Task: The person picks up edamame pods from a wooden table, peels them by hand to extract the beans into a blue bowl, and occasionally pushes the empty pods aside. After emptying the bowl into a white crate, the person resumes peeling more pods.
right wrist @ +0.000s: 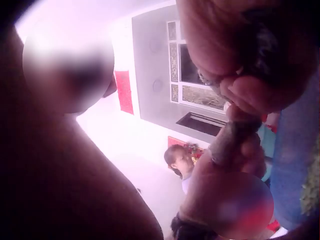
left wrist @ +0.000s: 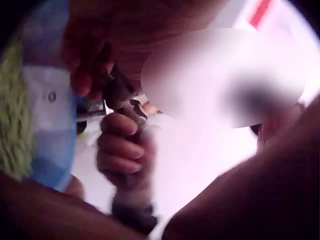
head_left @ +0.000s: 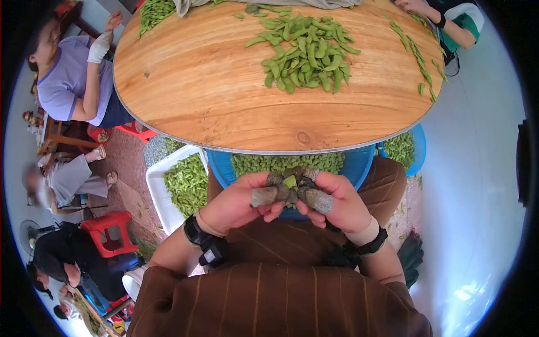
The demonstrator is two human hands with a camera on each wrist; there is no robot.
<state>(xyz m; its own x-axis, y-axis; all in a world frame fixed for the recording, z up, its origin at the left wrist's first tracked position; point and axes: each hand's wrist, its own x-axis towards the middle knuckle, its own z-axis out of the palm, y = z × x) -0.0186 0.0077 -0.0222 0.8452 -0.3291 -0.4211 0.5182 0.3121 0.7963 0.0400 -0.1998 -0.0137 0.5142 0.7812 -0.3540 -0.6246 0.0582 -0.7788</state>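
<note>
In the head view, my left hand (head_left: 237, 197) and right hand (head_left: 341, 196) meet in front of the table edge. Between their fingertips they pinch a green soybean pod (head_left: 289, 182), mostly covered by the fingers. Grey tape wraps the thumbs and several fingertips. Just beyond the hands, partly under the tabletop, a blue basin (head_left: 220, 168) holds a layer of shelled green beans (head_left: 314, 162). Both wrist views are dark and blurred; they show the hands close together, with the pod hidden.
A round wooden table (head_left: 191, 78) bears a heap of pods (head_left: 309, 56). At left stands a white tray (head_left: 155, 188) of green pods; at right, another blue basin (head_left: 420, 149). A red stool (head_left: 109, 230) and several people are at left. Another person's arm (head_left: 457, 33) reaches in at upper right.
</note>
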